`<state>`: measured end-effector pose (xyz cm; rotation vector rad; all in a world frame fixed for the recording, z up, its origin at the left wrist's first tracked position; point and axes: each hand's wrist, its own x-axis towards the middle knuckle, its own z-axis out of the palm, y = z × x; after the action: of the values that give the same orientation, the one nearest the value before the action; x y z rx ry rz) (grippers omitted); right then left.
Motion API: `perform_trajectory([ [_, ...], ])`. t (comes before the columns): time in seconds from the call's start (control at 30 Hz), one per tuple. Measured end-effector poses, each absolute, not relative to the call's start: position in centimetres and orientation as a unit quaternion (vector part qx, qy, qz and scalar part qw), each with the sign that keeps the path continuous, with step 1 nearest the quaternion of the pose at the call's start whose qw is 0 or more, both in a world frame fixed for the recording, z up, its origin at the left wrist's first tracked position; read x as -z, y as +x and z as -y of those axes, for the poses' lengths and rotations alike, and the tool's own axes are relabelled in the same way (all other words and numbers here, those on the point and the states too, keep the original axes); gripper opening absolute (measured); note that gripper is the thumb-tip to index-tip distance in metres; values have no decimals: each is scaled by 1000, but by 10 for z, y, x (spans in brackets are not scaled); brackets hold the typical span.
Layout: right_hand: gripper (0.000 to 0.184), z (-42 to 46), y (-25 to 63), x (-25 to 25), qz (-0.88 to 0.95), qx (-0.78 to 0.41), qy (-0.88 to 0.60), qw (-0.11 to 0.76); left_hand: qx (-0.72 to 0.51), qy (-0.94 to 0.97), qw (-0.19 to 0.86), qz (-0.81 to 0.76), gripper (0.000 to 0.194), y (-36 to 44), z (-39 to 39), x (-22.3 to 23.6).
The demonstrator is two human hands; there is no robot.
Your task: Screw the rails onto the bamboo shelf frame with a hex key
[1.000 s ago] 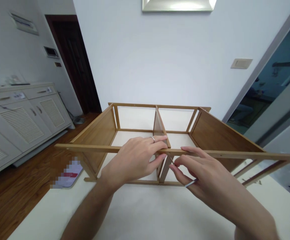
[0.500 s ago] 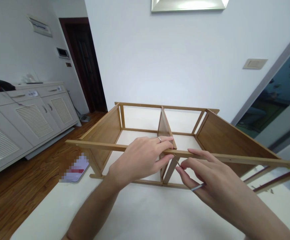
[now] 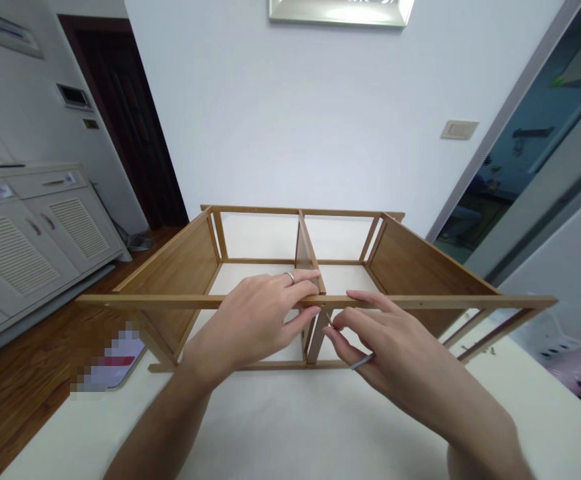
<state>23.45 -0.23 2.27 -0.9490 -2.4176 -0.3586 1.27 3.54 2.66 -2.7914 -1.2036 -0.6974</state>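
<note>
A wooden shelf frame point(image 3: 440, 303) lies on its side on a white table point(image 3: 290, 420), its long front rail running across in front of me. My left hand point(image 3: 255, 320) pinches that rail near the middle, thumb below and fingers above, against the end of the middle shelf panel point(image 3: 304, 250). Between the thumb and index finger of my right hand point(image 3: 395, 337) is a small screw point(image 3: 329, 321), its tip close to a hole in the rail. A thin silver metal rod point(image 3: 363, 361), perhaps a hex key, is tucked in the same hand. Another right finger rests on the rail.
Several small screws point(image 3: 487, 350) lie on the table at the right. A phone-like flat object point(image 3: 115, 367), partly blurred out, is at the table's left edge. Behind the frame rises a white wall point(image 3: 295, 120). A louvred cabinet point(image 3: 45, 227) stands left, a pink object point(image 3: 580, 367) right.
My view has turned to the right, so everything sits further left in the picture. Both hands keep their hold at the rail, and the screw stays by the hole.
</note>
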Motion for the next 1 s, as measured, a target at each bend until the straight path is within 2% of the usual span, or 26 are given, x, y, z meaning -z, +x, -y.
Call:
perform_trajectory([
  [0.63, 23, 2, 231, -17, 900, 108, -347, 239, 210, -903, -8, 375, 14, 12, -27, -31],
  [1.0, 29, -4, 230, -10, 885, 155, -341, 278, 213, -899, -21, 381, 16, 13, -31, -28],
])
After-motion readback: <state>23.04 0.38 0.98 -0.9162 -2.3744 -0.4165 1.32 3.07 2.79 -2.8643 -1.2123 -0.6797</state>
